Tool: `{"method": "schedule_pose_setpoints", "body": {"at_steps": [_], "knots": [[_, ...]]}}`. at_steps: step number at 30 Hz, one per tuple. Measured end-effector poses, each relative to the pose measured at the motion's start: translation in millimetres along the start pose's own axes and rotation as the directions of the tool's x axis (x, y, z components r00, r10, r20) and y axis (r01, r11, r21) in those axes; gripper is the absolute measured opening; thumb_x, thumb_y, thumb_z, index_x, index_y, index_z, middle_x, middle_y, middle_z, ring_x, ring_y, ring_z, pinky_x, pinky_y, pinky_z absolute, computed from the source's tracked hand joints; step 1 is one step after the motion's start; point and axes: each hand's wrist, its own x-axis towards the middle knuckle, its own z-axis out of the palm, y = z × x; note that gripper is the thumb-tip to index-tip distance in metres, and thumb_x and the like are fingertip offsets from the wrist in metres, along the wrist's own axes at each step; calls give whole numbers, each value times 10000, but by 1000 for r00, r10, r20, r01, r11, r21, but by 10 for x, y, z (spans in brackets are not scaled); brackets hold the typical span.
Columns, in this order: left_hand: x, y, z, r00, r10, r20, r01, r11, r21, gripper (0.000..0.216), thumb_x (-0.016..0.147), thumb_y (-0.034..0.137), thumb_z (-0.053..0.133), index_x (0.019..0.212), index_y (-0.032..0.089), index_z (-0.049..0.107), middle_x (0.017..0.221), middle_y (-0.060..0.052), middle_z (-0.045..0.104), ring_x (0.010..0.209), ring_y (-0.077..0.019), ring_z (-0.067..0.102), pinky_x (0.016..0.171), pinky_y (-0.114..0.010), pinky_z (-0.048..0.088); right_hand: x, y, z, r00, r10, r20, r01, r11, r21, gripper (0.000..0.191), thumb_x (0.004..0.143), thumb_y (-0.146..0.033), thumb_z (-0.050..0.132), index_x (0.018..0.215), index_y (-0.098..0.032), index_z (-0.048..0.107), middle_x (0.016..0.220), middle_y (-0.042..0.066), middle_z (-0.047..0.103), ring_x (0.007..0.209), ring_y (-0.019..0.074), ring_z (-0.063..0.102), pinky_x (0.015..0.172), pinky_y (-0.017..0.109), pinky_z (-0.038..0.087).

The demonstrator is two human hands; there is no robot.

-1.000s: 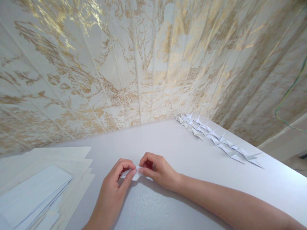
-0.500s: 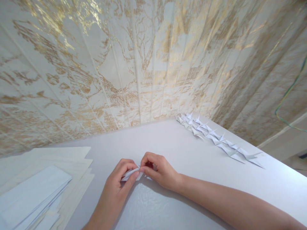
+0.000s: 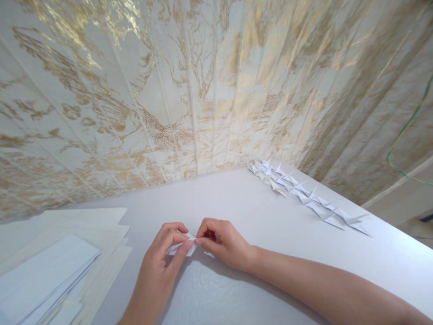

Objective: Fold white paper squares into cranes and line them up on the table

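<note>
Head view shows us pinching the paper (image 3: 191,250) in the fingers of both left hand (image 3: 156,258) and right hand (image 3: 227,242), its visible length running leftward from the right fingertips.

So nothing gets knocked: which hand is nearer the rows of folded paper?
Right. The right hand is left of the rows of folded paper and nearer the camera, not touching them; the left hand is farther left.
</note>
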Motion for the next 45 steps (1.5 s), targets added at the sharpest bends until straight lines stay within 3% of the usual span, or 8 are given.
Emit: {"method": "schedule_pose_setpoints", "body": {"at_steps": [5, 24, 32, 38, 45], "knots": [[9, 20, 1, 998, 44, -38, -43, 999, 5, 166, 901, 388, 570, 772, 286, 597, 972, 49, 575, 937, -139, 567, 839, -232, 402, -15, -8, 5, 1000, -21, -8, 21, 1000, -2, 295, 892, -421, 635, 765, -158, 587, 651, -39, 530, 571, 90, 454, 553, 202, 350], [-20, 83, -9, 999, -25, -29, 23, 998, -58, 188, 895, 403, 580, 764, 269, 579, 902, 44, 586, 840, -149, 558, 811, -235, 413, -25, -26, -6, 998, -53, -21, 53, 998, -15, 324, 903, -461, 606, 773, -165, 588, 670, -27, 543, 591, 101, 457, 568, 211, 366], [-21, 62, -10, 996, -70, 49, 76, 990, -122, 180, 916, 403, 559, 803, 263, 559, 897, 50, 583, 849, -139, 549, 783, -221, 392, -22, -20, -20, 997, -69, -16, 69, 998, -14, 218, 895, -327, 615, 755, -164, 579, 670, -28, 536, 593, 99, 455, 571, 209, 368], [9, 106, 11, 979, -87, 184, 121, 976, -179, 206, 945, 414, 506, 824, 257, 560, 871, 44, 583, 859, -145, 559, 805, -233, 399, -19, -35, -24, 997, -73, -10, 73, 997, -5, 201, 894, -299, 580, 742, -167, 576, 672, -23, 541, 599, 102, 459, 570, 210, 369], [6, 128, 15, 975, -96, 199, 132, 976, -172, 205, 948, 416, 494, 830, 259, 553, 852, 47, 586, 848, -144, 559, 782, -230, 402, -16, -34, -34, 997, -72, -2, 72, 997, -6, 197, 897, -300, 573, 751, -168, 579, 680, -21, 545, 607, 105, 466, 582, 216, 380]]}}
